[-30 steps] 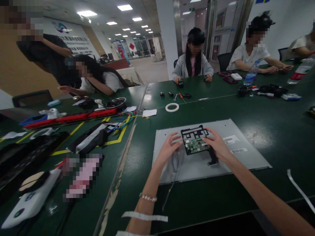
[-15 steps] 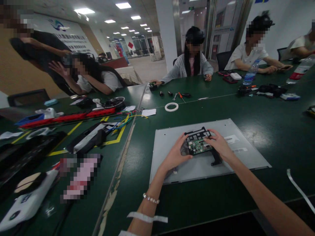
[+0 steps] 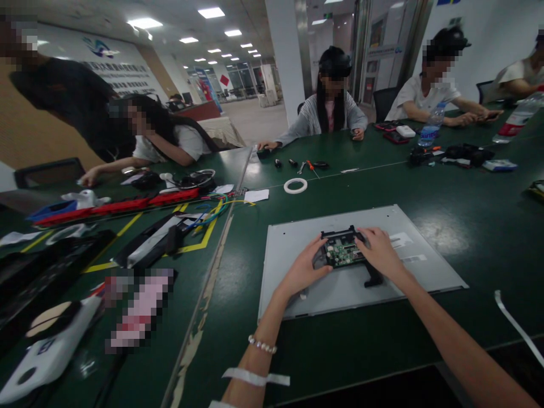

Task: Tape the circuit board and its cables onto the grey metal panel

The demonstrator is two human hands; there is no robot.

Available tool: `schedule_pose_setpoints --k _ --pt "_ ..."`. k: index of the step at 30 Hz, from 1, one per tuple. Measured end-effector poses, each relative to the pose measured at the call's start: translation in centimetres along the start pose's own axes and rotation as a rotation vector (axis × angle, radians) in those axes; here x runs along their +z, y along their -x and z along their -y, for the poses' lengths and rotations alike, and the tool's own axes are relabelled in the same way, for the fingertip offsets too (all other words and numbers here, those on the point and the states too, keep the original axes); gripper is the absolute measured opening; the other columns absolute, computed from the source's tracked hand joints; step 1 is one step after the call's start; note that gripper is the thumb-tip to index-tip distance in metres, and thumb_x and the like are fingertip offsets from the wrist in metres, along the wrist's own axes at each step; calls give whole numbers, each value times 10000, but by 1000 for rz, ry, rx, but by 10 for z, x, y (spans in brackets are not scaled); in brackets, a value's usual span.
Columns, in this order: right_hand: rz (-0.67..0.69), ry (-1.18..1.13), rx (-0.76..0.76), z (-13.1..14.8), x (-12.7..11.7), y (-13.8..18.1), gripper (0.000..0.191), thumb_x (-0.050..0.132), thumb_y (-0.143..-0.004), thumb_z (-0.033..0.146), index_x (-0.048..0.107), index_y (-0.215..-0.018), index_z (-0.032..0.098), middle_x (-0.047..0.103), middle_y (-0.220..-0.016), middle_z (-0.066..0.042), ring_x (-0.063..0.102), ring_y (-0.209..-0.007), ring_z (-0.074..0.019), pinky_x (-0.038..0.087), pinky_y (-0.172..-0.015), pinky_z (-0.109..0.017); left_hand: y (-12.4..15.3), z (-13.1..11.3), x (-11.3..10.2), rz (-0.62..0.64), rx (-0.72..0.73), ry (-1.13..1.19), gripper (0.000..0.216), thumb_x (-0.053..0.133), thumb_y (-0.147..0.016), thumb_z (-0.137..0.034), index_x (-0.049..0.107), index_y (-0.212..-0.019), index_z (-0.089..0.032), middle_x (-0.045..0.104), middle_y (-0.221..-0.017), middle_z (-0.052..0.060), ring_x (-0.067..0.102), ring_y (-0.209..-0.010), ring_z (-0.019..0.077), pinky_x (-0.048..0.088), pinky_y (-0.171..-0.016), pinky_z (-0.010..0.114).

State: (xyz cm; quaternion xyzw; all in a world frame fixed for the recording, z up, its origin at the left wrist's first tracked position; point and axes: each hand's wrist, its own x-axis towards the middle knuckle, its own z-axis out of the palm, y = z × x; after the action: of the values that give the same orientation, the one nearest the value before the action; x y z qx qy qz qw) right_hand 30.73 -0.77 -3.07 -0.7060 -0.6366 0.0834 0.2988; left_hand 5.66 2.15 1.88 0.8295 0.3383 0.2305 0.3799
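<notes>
Bottles: two, both toward the far right — a blue-labelled bottle point(image 3: 430, 131) standing upright and a red-labelled bottle point(image 3: 508, 131) that appears to lean in my view; how full they are I cannot read.
Blue tray point(image 3: 51, 211): one, at the far left beside a red strip point(image 3: 119, 208); a white object point(image 3: 86, 199) shows at it, though I cannot tell whether inside or behind.
Black frame point(image 3: 338, 232): one, bearing one green circuit board point(image 3: 340, 254), with one black leg point(image 3: 374, 277) projecting at the near right; I see it over the middle of one grey panel point(image 3: 293, 232) — contact between them is hidden.
Left hand point(image 3: 304, 265): thumb at the near edge, fingers at the far edge, holding the frame's left end.
Right hand point(image 3: 379, 251): fingertips on the frame's right end; whether they pinch or merely rest I cannot tell.
Tools: one orange screwdriver point(image 3: 311, 166) and one wrench point(image 3: 301, 167), beyond a single white ring point(image 3: 294, 192).
Table point(image 3: 229, 345): dark green and glossy, with a worn seam and yellow lines point(image 3: 193, 248) to its left.
People: five near the table, one standing at left.
Room: white column point(image 3: 287, 56), glass doors point(image 3: 378, 62), rows of ceiling lights point(image 3: 211, 12).
</notes>
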Motion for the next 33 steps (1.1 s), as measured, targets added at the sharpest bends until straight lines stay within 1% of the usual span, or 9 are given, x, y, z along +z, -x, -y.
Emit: schedule_pose_setpoints --k 3,6,9,11,20,24,28,31,33 --pt "-26 10 -30 -9 -1 -2 485 361 -907 433 572 -1236 147 536 -1210 -140 452 -1158 -258 340 -1018 -426 0 -2 0 -9 3 29 657 655 -762 -283 422 -1376 -280 299 -1516 53 293 -1383 288 210 -1152 522" --pt "-47 68 15 -19 -3 -1 479 297 -932 381 540 -1272 147 474 -1331 -137 376 -1259 -273 279 -1063 -486 0 -3 0 -15 6 59 655 658 -756 -274 431 -1370 -289 314 -1509 46 299 -1380 290 205 -1150 535" --pt "9 176 83 -25 -3 5 470 265 -941 352 496 -1321 200 395 -1424 -92 289 -1317 -326 227 -1037 -615 0 -2 -1 -16 7 81 679 670 -742 -266 426 -1374 -295 319 -1507 42 296 -1381 295 197 -1151 541" --pt "59 228 86 -25 -3 8 478 260 -941 344 464 -1354 213 348 -1460 -73 250 -1335 -353 215 -1017 -653 0 -2 -1 -9 6 88 702 677 -731 -263 416 -1382 -290 311 -1510 45 294 -1382 297 191 -1156 538" --pt "120 268 54 -22 -4 13 503 252 -943 343 428 -1393 203 314 -1482 -55 232 -1352 -361 214 -1043 -615 2 -1 -8 38 -22 89 855 722 -676 -255 327 -1434 -255 266 -1525 90 251 -1394 327 149 -1166 541" --pt "105 216 48 -20 -1 15 471 283 -938 378 484 -1343 243 334 -1472 -48 232 -1353 -361 184 -1048 -623 3 1 -11 10 -60 113 878 736 -664 -269 314 -1435 -252 282 -1514 107 257 -1387 345 161 -1156 553" --pt "97 49 89 -17 -6 9 483 311 -921 421 539 -1290 207 369 -1449 -77 225 -1359 -367 146 -1068 -624 2 0 -10 -9 -64 105 877 723 -677 -272 294 -1441 -255 251 -1525 104 230 -1397 334 164 -1158 535" --pt "102 -85 111 -13 -26 9 518 319 -911 426 506 -1327 183 438 -1397 -97 326 -1328 -310 227 -1097 -541 1 -1 -6 -2 -17 81 907 740 -648 -254 299 -1441 -258 251 -1526 92 210 -1405 328 137 -1169 520" --pt "64 -209 132 -15 -46 23 536 324 -908 447 467 -1364 204 464 -1377 -76 396 -1291 -266 294 -1097 -480 1 0 -4 -4 3 76 919 746 -633 -249 306 -1440 -259 261 -1523 90 214 -1404 330 131 -1168 526"
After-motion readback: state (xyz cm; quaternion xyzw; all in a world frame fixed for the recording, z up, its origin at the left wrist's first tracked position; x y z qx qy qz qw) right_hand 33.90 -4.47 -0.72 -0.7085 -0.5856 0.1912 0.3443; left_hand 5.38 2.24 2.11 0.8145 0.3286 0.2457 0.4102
